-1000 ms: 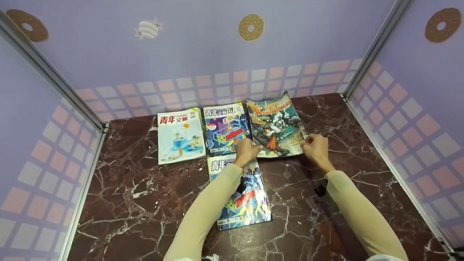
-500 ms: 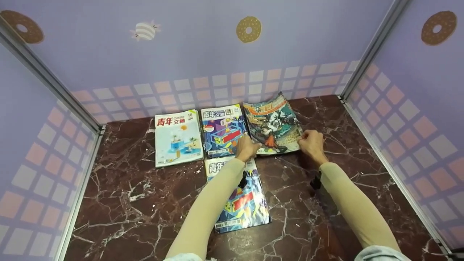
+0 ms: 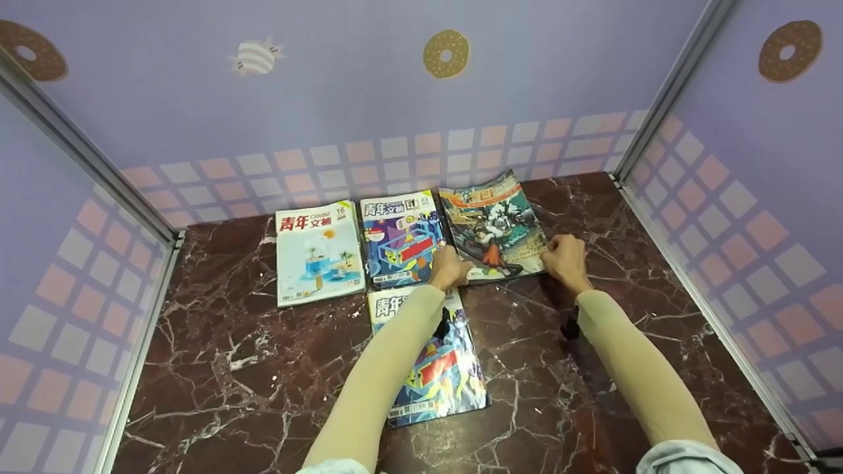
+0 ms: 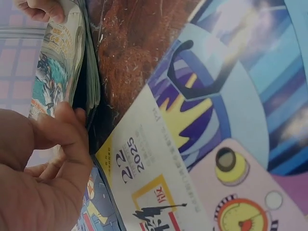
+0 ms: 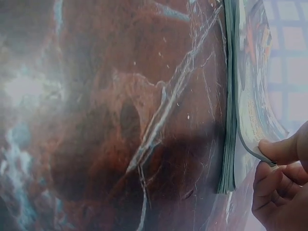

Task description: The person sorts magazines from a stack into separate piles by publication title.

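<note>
A green-and-orange magazine [image 3: 495,227] with a comic-style cover lies at the right end of the back row, its far right corner curling up. My left hand [image 3: 449,268] holds its near left corner, thumb and fingers curled at the edge in the left wrist view. At the near right corner, my right hand [image 5: 284,175] pinches the cover and some top pages between thumb and fingers, bending them up from the thicker stack of pages below.
Beside it lie a purple-blue magazine [image 3: 400,240] and a white magazine [image 3: 319,253]. Another blue magazine [image 3: 448,375] lies nearer, partly under my left forearm. Lilac wall panels [image 3: 342,99] enclose the dark red marbled tabletop [image 3: 217,375] at the back and sides.
The green magazine's raised far corner has come down somewhat and its cover lies flatter. Both hands stay at its near corners. The head view has shifted slightly.
</note>
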`<action>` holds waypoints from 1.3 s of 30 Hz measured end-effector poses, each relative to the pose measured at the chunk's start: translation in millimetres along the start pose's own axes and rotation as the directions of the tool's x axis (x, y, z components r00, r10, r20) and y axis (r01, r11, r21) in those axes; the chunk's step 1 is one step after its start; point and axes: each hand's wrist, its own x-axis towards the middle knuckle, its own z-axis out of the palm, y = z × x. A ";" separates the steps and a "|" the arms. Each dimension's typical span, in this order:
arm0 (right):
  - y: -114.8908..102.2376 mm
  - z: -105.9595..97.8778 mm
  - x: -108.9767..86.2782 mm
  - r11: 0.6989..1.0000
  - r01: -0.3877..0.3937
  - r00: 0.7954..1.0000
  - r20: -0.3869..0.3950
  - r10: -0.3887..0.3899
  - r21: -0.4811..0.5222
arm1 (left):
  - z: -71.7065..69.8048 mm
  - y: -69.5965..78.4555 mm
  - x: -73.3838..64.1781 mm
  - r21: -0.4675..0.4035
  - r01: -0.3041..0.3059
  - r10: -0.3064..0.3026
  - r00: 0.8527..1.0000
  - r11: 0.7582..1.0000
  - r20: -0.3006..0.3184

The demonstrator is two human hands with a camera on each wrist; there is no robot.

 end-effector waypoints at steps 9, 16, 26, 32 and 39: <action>17.1 6.7 9.3 0.999 0.014 1.000 0.009 -0.014 -0.040 | 8.9 4.3 -6.2 0.040 -0.051 0.057 0.985 0.998 -0.162; 2.7 0.0 3.5 0.996 -0.079 0.997 0.004 0.079 -0.028 | 21.6 1.8 -6.3 0.123 -0.150 0.178 0.949 0.981 -0.261; 1.5 2.7 -5.3 0.992 -0.122 0.992 -0.030 0.121 -0.030 | 29.5 -0.9 -8.8 0.233 -0.181 0.246 0.925 0.956 -0.289; -33.2 -22.9 -29.8 0.980 -0.198 0.980 -0.013 0.198 -0.022 | 27.1 -4.1 -11.9 0.243 -0.203 0.266 0.926 0.949 -0.266; -66.6 -38.9 -57.2 0.976 -0.215 0.974 -0.075 0.216 0.020 | 20.6 -13.5 -14.7 0.216 -0.249 0.300 0.920 0.944 -0.252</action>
